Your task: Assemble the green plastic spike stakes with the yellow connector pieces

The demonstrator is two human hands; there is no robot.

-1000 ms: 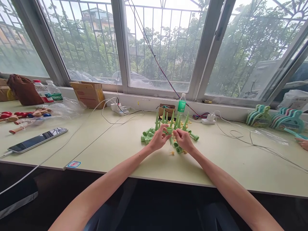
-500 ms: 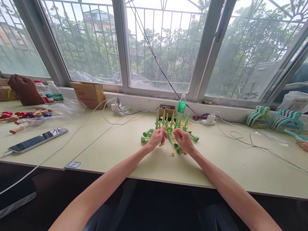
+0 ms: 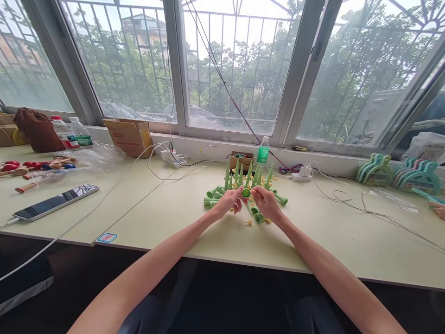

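A green hollow plastic cone (image 3: 246, 192) is in my left hand (image 3: 229, 204), gripped between thumb and fingers with its round open end facing me. My right hand (image 3: 264, 203) is pinched close beside that opening; whatever sits between its fingertips is too small to make out. Behind both hands several green pointed cones (image 3: 249, 171) stand upright in a cluster. More green cone-shaped pieces (image 3: 259, 217) lie on their sides around my hands. A small yellow plastic piece (image 3: 248, 223) rests on the table in front, and other yellow bits are scattered among the green parts.
Beyond the cones stand a small open box (image 3: 242, 160) and a green-labelled bottle (image 3: 263, 150). A phone (image 3: 57, 202) and wooden toys (image 3: 29, 186) lie left. White cables (image 3: 342, 197) and toy racks (image 3: 373, 169) are right, near another person's hand (image 3: 437, 209).
The cone's open end has tipped more toward me and come slightly lower. My left fingers have shifted around it, while my right hand stays pinched beside it.
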